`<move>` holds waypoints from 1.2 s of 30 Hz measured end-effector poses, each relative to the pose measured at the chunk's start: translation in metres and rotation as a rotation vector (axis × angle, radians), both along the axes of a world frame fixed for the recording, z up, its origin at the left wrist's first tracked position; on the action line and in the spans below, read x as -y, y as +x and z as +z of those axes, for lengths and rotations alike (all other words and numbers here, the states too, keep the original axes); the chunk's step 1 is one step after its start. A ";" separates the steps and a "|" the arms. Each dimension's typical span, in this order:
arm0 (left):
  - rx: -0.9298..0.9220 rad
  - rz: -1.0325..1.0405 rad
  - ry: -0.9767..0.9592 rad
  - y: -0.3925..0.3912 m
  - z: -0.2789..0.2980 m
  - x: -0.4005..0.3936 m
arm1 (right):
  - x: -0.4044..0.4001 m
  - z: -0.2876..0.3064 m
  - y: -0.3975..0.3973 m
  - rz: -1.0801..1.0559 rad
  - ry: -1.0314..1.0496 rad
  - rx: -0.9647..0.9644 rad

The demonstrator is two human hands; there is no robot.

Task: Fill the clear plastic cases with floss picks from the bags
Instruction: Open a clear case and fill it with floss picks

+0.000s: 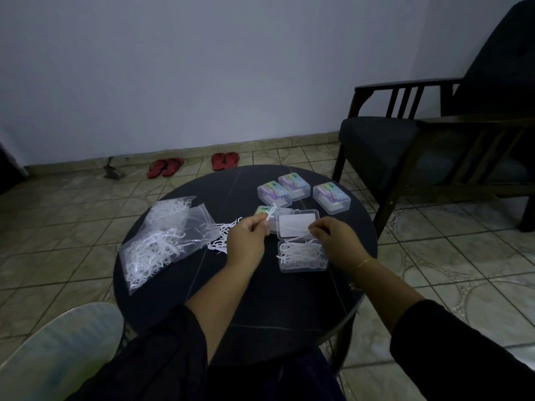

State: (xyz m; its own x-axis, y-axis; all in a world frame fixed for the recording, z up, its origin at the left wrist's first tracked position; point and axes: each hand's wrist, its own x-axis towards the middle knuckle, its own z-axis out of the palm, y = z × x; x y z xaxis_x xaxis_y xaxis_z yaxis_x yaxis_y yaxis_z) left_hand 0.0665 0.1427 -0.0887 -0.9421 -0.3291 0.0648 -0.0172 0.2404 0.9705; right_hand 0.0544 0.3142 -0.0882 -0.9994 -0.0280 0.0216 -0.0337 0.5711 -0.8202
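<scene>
Floss picks [302,251] are lying in the open case [303,257] just below the right hand [335,240], which is pinching another, the left hand [246,237] pinching more [270,214]; each should be going in flat, aligned.

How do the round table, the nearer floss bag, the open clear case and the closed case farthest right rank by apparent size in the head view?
1. Round table
2. Nearer floss bag
3. Open clear case, lid flipped back
4. Closed case farthest right, though it lies farther from the camera

Left hand [245,238] and right hand [335,237] each pinch floss picks [270,213] above open case [302,256].
</scene>
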 end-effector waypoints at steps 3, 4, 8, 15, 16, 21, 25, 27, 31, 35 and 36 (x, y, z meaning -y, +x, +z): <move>-0.039 -0.062 -0.116 0.003 0.002 -0.003 | 0.002 -0.007 -0.004 0.044 0.211 -0.051; -0.045 -0.089 -0.162 0.004 0.002 -0.004 | 0.002 -0.008 -0.004 0.051 0.271 -0.049; -0.050 -0.197 -0.315 0.003 -0.001 -0.012 | -0.005 -0.012 -0.002 -0.010 0.246 -0.039; -0.101 -0.297 -0.606 -0.005 -0.008 -0.026 | -0.026 -0.017 0.001 -0.089 0.167 -0.109; -0.106 -0.306 -0.664 -0.007 -0.009 -0.026 | -0.027 -0.016 0.001 -0.097 0.171 -0.110; -0.156 -0.208 -0.699 0.000 -0.017 -0.023 | -0.023 -0.016 -0.001 -0.074 0.142 -0.118; -0.071 -0.039 -0.565 0.011 -0.033 -0.022 | -0.012 -0.017 0.005 0.037 0.216 -0.048; 0.046 -0.032 -0.538 0.015 -0.037 -0.026 | -0.006 -0.018 0.009 0.092 0.310 -0.008; 0.154 -0.072 -0.546 0.019 -0.034 -0.032 | 0.000 -0.022 0.019 0.121 0.341 0.028; 0.151 -0.135 -0.541 0.019 -0.033 -0.034 | 0.000 -0.024 0.023 0.123 0.258 -0.005; 0.149 -0.143 -0.518 0.020 -0.032 -0.034 | 0.000 -0.025 0.023 0.112 0.224 -0.029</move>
State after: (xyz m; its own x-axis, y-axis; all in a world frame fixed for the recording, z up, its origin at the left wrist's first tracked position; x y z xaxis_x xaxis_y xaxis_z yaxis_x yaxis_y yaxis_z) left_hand 0.0869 0.1769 -0.1209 -0.9863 -0.1581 0.0472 -0.0773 0.6954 0.7144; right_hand 0.0774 0.3143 -0.1129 -0.9888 -0.1458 0.0310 -0.1287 0.7300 -0.6712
